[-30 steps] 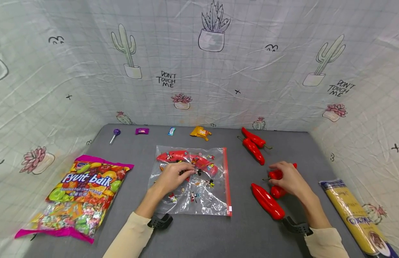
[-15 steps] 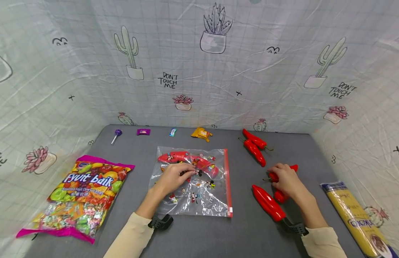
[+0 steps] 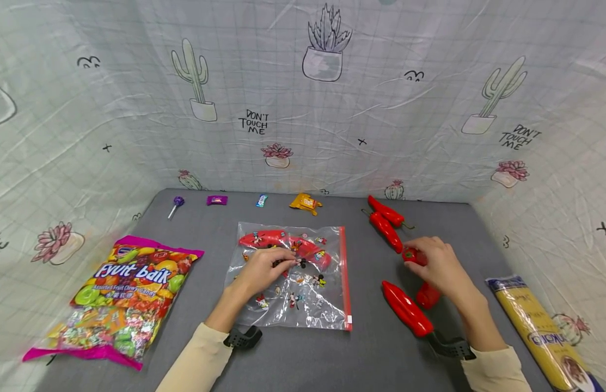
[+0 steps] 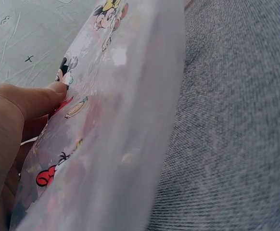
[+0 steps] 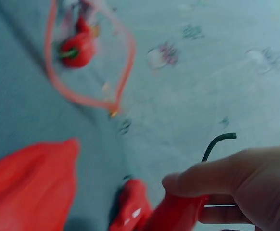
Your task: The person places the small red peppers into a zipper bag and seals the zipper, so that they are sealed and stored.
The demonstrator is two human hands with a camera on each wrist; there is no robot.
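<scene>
My left hand (image 3: 260, 276) pinches the top layer of a clear zip bag (image 3: 327, 307) with cartoon prints. Thumb and fingers grip its film (image 4: 89, 125) in the left wrist view. Red peppers (image 3: 264, 238) show through the plastic. In the right wrist view the red-strip mouth (image 5: 65, 95) gapes, with a green-stemmed pepper (image 5: 78, 50) inside. My right hand (image 3: 442, 268) holds a red chili pepper (image 3: 413, 255) between thumb and fingers, its stem (image 5: 216, 143) pointing up in the wrist view. Another pepper (image 3: 428, 295) lies partly hidden under this hand; a large one (image 3: 405, 308) lies left of it.
Two more peppers (image 3: 385, 231) lie at the back right. A lollipop (image 3: 176, 206), a purple candy (image 3: 216, 200), a small blue candy (image 3: 262, 201) and an orange packet (image 3: 306, 203) line the back. A candy bag (image 3: 131, 294) lies left, a yellow pack (image 3: 535, 326) right.
My right hand has gripped the pepper and turned it, so its stem end faces the bag, and shifted slightly up the table. My left hand has stayed on the bag.
</scene>
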